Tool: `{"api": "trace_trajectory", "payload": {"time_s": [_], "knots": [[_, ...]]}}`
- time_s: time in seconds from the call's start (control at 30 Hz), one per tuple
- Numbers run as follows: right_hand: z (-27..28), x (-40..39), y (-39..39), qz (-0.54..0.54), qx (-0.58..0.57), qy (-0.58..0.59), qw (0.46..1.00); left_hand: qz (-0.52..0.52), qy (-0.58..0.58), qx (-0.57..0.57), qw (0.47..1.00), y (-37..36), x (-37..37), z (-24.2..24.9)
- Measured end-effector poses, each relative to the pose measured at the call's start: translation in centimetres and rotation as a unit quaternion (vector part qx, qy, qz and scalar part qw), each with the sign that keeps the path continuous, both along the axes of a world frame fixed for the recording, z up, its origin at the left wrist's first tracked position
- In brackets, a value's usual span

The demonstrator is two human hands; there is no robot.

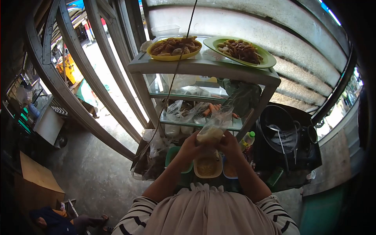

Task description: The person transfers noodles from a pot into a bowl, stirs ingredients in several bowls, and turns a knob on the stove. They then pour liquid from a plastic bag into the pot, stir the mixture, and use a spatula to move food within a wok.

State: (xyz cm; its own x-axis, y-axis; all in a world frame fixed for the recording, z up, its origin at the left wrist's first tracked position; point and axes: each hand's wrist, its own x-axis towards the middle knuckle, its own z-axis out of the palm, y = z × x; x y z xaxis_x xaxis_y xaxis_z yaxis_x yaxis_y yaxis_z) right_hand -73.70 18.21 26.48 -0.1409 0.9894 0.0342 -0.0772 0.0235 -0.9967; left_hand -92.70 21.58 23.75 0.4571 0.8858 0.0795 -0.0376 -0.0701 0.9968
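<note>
Both hands hold a clear plastic bag (211, 134) with pale contents, in front of the glass cabinet's lower shelf. My left hand (190, 146) has its fingers wrapped round the bag's left side, and my right hand (230, 145) grips it from the right. The top of the bag is loose and sticks up above the hands. Just below them stands a square tub (208, 167) with yellowish food in it. A green container (171, 155) is left of this tub, and a blue-rimmed one (230, 169) is partly hidden by my right forearm.
On the cabinet (203, 69) stand a yellow plate (175, 49) and a green plate (250, 55) of food. A large wok (277, 129) with a ladle is at the right, near a green-capped bottle (248, 140). Another person (55, 220) is at the lower left.
</note>
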Motion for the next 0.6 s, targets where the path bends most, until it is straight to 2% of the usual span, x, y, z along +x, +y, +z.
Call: {"api": "trace_trajectory", "payload": {"time_s": [0.1, 0.17, 0.27, 0.33, 0.4, 0.47, 0.5, 0.53, 0.6], "knots": [[-1.0, -0.7, 0.5, -0.047, -0.006, 0.008, 0.999, 0.027, -0.037, -0.041, 0.998, 1.1, -0.7, -0.4], [-0.3, -1.2, 0.6, -0.054, -0.009, 0.022, 0.998, 0.009, -0.039, -0.022, 0.999, 0.4, -1.1, 2.6], [-0.6, -1.6, 0.7, -0.083, -0.03, 0.032, 0.996, -0.004, -0.046, 0.007, 0.999, 1.4, -1.0, 1.3], [-1.4, -1.5, 0.8, -0.106, -0.046, 0.026, 0.993, 0.013, -0.051, -0.012, 0.999, 1.5, -0.8, 0.8], [-2.5, -1.1, 0.9, -0.079, 0.044, -0.162, 0.983, 0.031, -0.057, -0.03, 0.997, 1.5, -0.5, 0.5], [-2.0, -1.3, 1.0, -0.063, 0.062, -0.19, 0.978, 0.093, -0.037, -0.026, 0.995, 1.2, -0.3, 0.7], [-1.8, -1.4, 1.0, -0.047, 0.079, -0.215, 0.972, 0.092, -0.037, -0.026, 0.995, 0.9, -0.1, 0.8], [-2.0, -1.4, 1.0, -0.048, 0.079, -0.214, 0.972, 0.088, -0.027, -0.011, 0.996, 0.2, 0.1, 2.1], [-2.6, -1.3, 1.1, -0.025, 0.009, -0.032, 0.999, 0.083, -0.016, 0.005, 0.996, -0.3, 0.2, 3.1]]}}
